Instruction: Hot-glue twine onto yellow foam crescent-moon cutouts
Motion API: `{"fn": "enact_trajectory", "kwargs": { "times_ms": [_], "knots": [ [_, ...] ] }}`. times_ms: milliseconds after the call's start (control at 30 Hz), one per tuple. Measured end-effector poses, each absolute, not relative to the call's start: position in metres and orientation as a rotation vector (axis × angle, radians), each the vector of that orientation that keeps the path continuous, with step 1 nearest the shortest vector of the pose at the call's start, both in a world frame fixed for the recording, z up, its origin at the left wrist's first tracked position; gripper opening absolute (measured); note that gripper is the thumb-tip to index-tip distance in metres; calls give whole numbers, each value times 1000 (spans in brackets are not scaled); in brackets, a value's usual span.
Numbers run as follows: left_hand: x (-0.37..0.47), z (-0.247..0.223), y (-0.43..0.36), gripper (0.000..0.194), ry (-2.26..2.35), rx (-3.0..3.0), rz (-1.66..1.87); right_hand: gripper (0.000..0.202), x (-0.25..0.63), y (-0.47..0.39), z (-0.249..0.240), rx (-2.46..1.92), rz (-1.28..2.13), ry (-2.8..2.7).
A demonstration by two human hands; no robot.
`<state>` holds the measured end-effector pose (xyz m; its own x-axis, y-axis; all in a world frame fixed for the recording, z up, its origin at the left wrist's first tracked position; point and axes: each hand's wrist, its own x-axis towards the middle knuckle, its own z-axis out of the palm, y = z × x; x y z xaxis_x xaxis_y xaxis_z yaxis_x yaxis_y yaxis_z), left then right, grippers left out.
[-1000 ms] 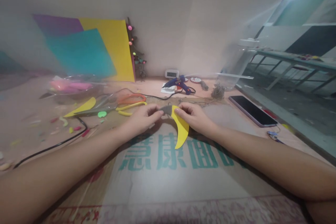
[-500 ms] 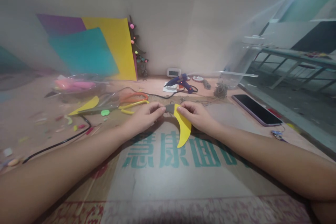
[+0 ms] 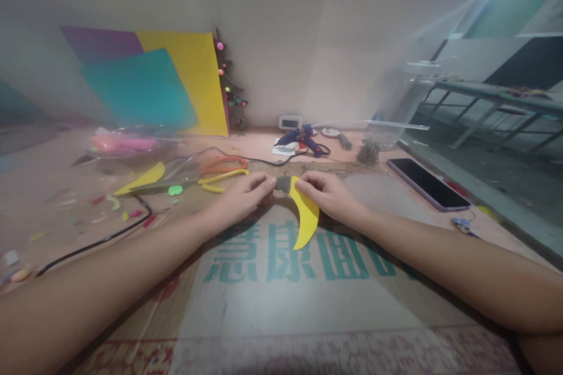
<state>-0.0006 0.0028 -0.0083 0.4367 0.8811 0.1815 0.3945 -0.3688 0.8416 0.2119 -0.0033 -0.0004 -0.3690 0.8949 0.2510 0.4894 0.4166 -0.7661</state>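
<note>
Between my hands, above the printed cardboard [image 3: 281, 310], is a small dark grey piece [image 3: 282, 183] with a yellow curved foam or paper cutout [image 3: 308, 217] against its right side. My left hand [image 3: 255, 190] pinches the left end of the grey piece between thumb and fingertips. My right hand [image 3: 328, 193] is closed on the top of the yellow cutout, thumb in front, beside the grey piece. The cutout's pointed tip hangs down toward me. Just left of my left hand lie scissors with orange and yellow handles [image 3: 223, 173].
A second yellow cutout [image 3: 143, 180] lies by the scissors' blades among coloured scraps. A blue glue gun [image 3: 301, 139] stands at the back before a small white digital display [image 3: 290, 122]. A phone [image 3: 428, 184] lies at right. Coloured sheets [image 3: 141, 88] lean on the wall.
The yellow cutout has turned slightly, its lower tip swinging a little left. Both hands keep their hold; the whole view has shifted slightly.
</note>
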Motion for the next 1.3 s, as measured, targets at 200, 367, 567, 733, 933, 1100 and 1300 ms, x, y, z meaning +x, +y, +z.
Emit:
{"fn": "enact_trajectory", "kwargs": {
  "times_ms": [200,367,567,733,933,1100,1300],
  "knots": [
    [-2,-10,5,37,1122,1903,893,32,213,-3,-2,-1145,850,-1967],
    [0,-18,11,37,1009,1673,1025,30,215,-2,-2,-1148,866,-1922],
    [3,-17,9,45,903,1398,1045,26,217,0,4,-1078,665,-1791],
    [3,-16,7,53,931,1388,1040,17,219,1,2,-888,272,-1932],
    [1,-16,6,59,913,1355,1012,26,226,5,-8,-696,-137,-2150],
    [0,-5,3,43,1148,1631,900,32,229,7,-14,-744,-299,-2319],
    [-1,-10,8,40,1169,1699,940,18,221,-4,-3,-908,52,-2229]
  ]
}}
